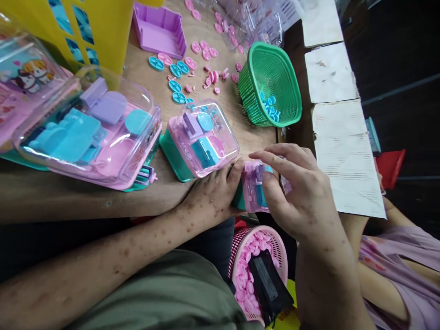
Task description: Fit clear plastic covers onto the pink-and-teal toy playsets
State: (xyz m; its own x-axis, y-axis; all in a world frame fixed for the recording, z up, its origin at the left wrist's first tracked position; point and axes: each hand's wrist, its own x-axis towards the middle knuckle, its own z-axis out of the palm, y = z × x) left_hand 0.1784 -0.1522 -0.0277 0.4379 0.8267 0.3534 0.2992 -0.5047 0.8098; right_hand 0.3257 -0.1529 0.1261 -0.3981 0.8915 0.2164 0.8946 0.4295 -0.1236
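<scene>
My left hand (211, 195) and my right hand (299, 192) together grip a small toy box (253, 187) with a clear pink lid and a teal base, at the table's near edge. The left fingers press its left side, and the right fingers curl over its top and right side. Just left of it a finished toy box (201, 140) of the same kind stands on the wooden table (85, 201), with purple and blue toy pieces under its lid.
A larger clear-lidded toy set (92, 133) lies at left. A green basket (271, 87) holds blue pieces. Pink and blue discs (192, 64) are scattered near a purple tray (160, 30). A pink basket (257, 270) of pink pieces sits in my lap. Another person's sleeve (402, 261) is at right.
</scene>
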